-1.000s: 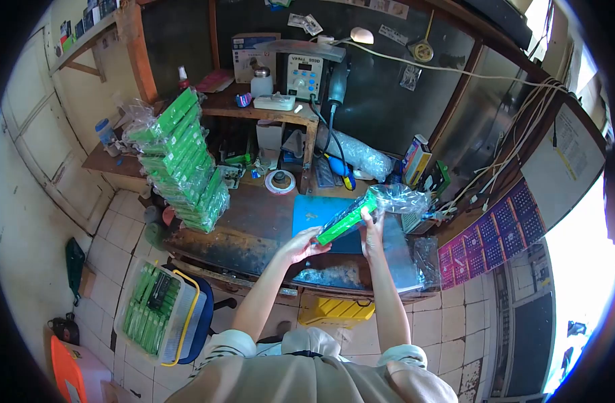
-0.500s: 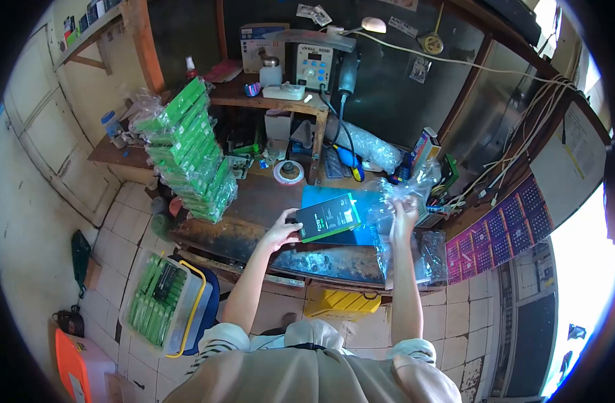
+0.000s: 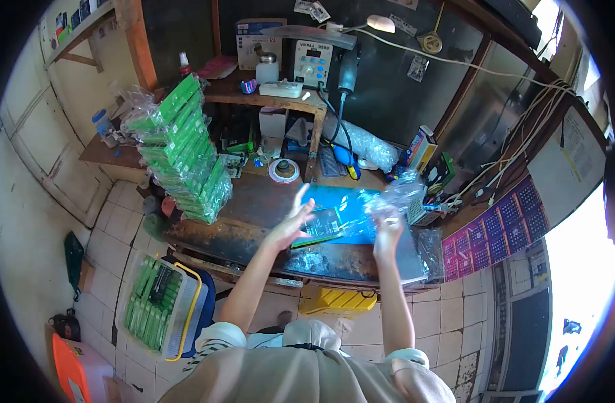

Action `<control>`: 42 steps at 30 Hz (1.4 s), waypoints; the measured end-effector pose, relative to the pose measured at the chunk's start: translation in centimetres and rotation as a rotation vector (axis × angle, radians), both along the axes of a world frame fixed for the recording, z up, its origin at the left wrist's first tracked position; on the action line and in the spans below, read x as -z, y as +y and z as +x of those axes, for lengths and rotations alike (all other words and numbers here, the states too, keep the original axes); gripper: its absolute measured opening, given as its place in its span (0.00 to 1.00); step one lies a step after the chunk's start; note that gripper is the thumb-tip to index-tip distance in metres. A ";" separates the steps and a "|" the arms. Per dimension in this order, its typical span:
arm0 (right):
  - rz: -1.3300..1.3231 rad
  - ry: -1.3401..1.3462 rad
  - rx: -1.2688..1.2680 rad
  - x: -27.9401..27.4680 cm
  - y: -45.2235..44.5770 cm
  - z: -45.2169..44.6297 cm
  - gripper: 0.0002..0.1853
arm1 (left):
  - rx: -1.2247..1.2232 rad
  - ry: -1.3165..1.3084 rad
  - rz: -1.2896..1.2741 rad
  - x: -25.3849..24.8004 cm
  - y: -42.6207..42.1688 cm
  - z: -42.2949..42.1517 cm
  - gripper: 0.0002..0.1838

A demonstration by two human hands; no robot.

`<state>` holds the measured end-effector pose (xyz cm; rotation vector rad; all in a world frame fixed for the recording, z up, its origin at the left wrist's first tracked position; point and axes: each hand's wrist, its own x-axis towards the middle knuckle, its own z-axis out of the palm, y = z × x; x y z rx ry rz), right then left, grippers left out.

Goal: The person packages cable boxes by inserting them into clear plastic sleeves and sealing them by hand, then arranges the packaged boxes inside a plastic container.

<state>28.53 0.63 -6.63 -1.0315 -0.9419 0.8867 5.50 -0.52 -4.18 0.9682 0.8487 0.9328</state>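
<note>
A dark box with green edges (image 3: 325, 226) lies tilted on the blue mat (image 3: 328, 194). My left hand (image 3: 289, 230) is at the box's left end with its fingers stretched apart; whether it touches the box I cannot tell. My right hand (image 3: 387, 235) is closed on a crumpled clear plastic bag (image 3: 403, 193) above the right part of the mat. Part of the bag spreads left toward the box, blurred by motion, and I cannot tell whether it covers the box's corner.
A tall stack of green boxes in clear plastic (image 3: 183, 154) stands on the left of the bench. Below it, a basket (image 3: 176, 322) holds more green boxes. A hot-air station (image 3: 313, 64) sits on the shelf. Bubble wrap (image 3: 371, 144) lies behind the mat.
My left hand has let go of the box, which now rests lower on the mat. My right hand has moved slightly left and down, with the plastic bag swinging leftward.
</note>
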 end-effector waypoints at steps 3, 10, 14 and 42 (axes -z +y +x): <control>0.076 -0.435 -0.082 2.8 -2.0 -3.3 0.10 | 0.123 -0.126 -0.115 -0.3 -0.2 2.7 0.43; -0.127 -0.594 -0.216 2.6 -4.2 -3.7 0.24 | -0.236 0.063 0.240 5.8 2.2 6.7 0.08; -0.098 -0.111 -0.207 -0.5 -5.1 -2.6 0.47 | -0.564 0.497 0.586 6.1 4.2 6.8 0.05; -0.195 0.176 0.199 2.9 18.2 10.1 0.26 | -0.678 1.055 1.086 0.5 19.0 23.6 0.17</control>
